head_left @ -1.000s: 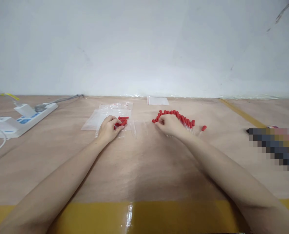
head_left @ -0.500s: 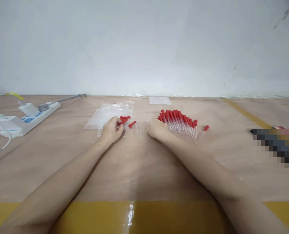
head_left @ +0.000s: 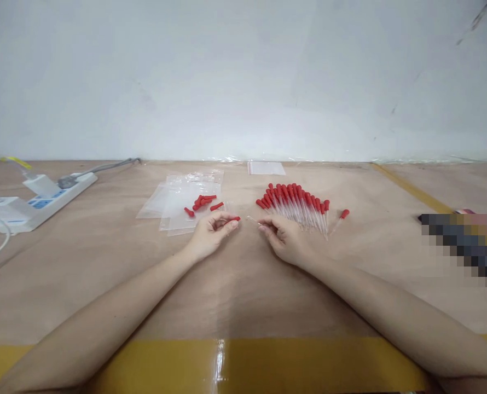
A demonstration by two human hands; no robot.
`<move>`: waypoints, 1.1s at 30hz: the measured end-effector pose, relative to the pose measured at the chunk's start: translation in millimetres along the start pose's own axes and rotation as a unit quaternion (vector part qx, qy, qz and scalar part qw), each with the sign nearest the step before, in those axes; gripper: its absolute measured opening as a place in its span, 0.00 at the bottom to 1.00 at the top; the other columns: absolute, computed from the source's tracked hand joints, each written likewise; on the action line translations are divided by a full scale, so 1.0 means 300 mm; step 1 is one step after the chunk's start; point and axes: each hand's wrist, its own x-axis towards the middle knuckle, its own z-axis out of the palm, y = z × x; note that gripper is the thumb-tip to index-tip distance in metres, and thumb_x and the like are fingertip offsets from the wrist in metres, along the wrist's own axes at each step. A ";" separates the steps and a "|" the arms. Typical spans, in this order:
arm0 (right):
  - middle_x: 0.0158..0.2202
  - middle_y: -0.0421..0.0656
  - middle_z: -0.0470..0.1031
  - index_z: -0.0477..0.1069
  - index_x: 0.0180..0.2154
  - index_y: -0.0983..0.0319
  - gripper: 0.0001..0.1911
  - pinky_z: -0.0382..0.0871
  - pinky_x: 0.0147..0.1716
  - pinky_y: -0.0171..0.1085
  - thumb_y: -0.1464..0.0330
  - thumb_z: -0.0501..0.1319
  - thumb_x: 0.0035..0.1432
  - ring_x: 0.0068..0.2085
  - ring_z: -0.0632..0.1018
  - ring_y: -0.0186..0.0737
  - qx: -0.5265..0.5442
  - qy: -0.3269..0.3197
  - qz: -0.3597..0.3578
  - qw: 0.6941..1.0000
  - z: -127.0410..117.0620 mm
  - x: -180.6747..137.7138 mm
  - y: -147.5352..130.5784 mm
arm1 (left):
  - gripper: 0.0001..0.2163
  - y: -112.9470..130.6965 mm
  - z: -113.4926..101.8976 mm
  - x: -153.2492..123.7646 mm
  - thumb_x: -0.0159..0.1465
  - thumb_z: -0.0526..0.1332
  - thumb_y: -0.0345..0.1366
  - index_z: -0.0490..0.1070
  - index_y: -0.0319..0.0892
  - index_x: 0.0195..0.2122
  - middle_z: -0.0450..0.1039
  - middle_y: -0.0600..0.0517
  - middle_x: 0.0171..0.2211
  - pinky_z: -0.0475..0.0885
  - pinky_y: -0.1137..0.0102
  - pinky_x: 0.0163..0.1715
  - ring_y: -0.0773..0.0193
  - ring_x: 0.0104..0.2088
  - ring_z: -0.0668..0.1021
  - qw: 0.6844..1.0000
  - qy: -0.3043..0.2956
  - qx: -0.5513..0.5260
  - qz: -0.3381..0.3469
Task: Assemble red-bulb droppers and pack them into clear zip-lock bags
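My left hand (head_left: 210, 232) pinches a red rubber dropper bulb (head_left: 236, 219), its end poking out past the fingertips. Facing it across a small gap, my right hand (head_left: 282, 235) holds a thin clear glass tube (head_left: 252, 220) between thumb and fingers. Several loose red bulbs (head_left: 202, 201) lie on clear plastic bags (head_left: 173, 191) beyond my left hand. A few clear tubes are partly hidden behind that hand. Behind my right hand, assembled droppers (head_left: 295, 200) with red bulbs lie side by side in a fanned row. A single dropper (head_left: 344, 214) rests apart on the right.
A white power strip (head_left: 42, 205) with plugs and cables lies at the left. One small zip bag (head_left: 267, 168) sits near the wall. A blurred dark object (head_left: 461, 243) is at the right. Yellow tape (head_left: 309, 361) runs along the table's front edge.
My left hand has moved right and nearer, now with one bulb pinched, away from the loose bulbs. My right hand has turned and drawn back slightly right, bringing a glass tube opposite the bulb.
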 end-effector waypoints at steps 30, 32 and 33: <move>0.31 0.44 0.76 0.72 0.36 0.63 0.12 0.61 0.30 0.33 0.72 0.50 0.57 0.30 0.74 0.37 -0.106 -0.146 -0.084 0.980 -0.001 0.014 -0.014 | 0.08 -0.029 0.021 -0.071 0.57 0.60 0.36 0.72 0.39 0.37 0.76 0.50 0.33 0.74 0.72 0.33 0.65 0.32 0.77 0.968 -0.067 0.169 0.175; 0.30 0.44 0.76 0.71 0.36 0.63 0.12 0.62 0.31 0.32 0.73 0.50 0.56 0.30 0.74 0.36 -0.075 -0.180 -0.064 0.979 -0.003 0.021 -0.019 | 0.08 -0.028 0.021 -0.075 0.58 0.60 0.35 0.72 0.39 0.36 0.76 0.50 0.33 0.74 0.73 0.32 0.66 0.32 0.77 0.965 -0.078 0.174 0.180; 0.29 0.43 0.76 0.71 0.35 0.64 0.12 0.62 0.31 0.32 0.74 0.50 0.56 0.30 0.74 0.35 -0.055 -0.195 -0.053 0.978 -0.003 0.024 -0.020 | 0.07 -0.028 0.020 -0.076 0.58 0.60 0.35 0.72 0.39 0.36 0.76 0.50 0.32 0.74 0.73 0.32 0.66 0.31 0.77 0.963 -0.083 0.178 0.184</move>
